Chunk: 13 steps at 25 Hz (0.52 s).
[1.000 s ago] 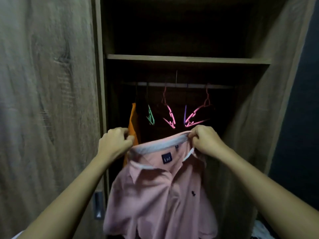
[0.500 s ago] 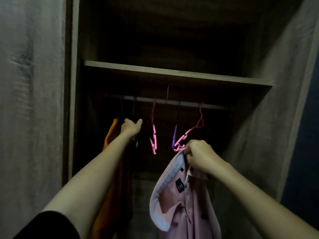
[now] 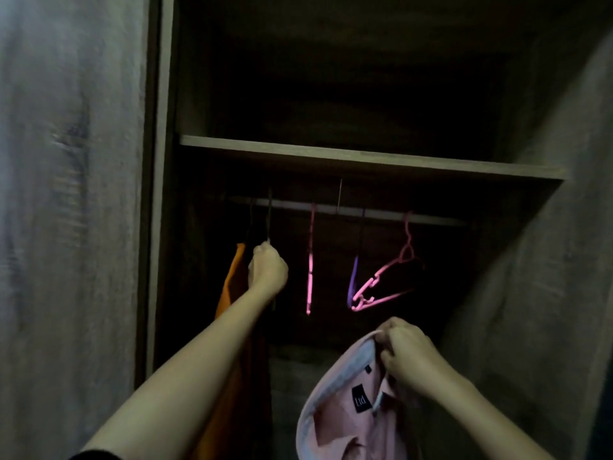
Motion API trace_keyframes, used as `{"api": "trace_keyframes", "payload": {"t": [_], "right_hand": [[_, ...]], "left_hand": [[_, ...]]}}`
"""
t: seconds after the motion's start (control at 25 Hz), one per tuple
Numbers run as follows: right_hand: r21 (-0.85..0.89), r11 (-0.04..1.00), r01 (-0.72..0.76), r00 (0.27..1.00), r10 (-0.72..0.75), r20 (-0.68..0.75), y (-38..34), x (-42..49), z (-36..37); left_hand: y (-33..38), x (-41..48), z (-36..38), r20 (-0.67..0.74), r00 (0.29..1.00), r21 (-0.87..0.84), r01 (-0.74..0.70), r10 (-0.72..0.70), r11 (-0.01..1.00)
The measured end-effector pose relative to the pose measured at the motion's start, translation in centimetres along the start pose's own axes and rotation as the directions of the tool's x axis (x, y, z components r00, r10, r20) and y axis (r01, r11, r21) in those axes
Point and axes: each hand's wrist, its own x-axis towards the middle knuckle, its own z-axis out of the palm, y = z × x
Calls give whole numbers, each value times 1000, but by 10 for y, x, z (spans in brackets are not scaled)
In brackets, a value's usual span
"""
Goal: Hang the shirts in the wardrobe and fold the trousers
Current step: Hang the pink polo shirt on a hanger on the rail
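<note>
Head view: the wardrobe (image 3: pixel 159 227) stands open, with a shelf (image 3: pixel 365 157) above a horizontal rail (image 3: pixel 381 215). The left hand (image 3: pixel 267 268) is raised inside the wardrobe, its fingers (image 3: pixel 262 252) closed around the dark neck of a hanger (image 3: pixel 269 220) that hooks over the rail's left part; the hanger's body is lost in shadow. Just left of that hand hangs an orange garment (image 3: pixel 229 287). Further right on the rail hang a pink hanger (image 3: pixel 310 270) seen edge-on, a purple hanger (image 3: pixel 354 277), and a second pink hanger (image 3: pixel 384 287) tilted sideways. The right hand (image 3: pixel 408 356) is lower and nearer, its fingers (image 3: pixel 386 355) pinched shut on the collar of the pink shirt (image 3: pixel 348 419), which droops from that single grip, label facing up. No trousers are in view. Judged stage: fetching a hanger for the pink shirt, which is not yet hung. Risks: a one-point collar grip may let the pink shirt slip or twist, complicating hanger insertion; lifting the hanger in poor light may snag the orange garment or knock neighbouring hangers off the rail.
</note>
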Motion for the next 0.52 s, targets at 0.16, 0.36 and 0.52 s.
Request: {"api": "trace_keyframes", "payload": {"t": [0.16, 0.36, 0.52], "right_hand": [[54, 998, 20, 999, -18, -29, -16, -14, 14], [55, 998, -16, 999, 13, 45, -44, -46, 33], [50, 998, -26, 999, 23, 44, -66, -62, 48]], "left_hand": [[-48, -57, -31, -70, 996, 25, -49, 51, 998], [-123, -130, -92, 85, 986, 58, -150, 144, 987], [-176, -189, -147, 200, 955, 0, -223, 219, 975]]}}
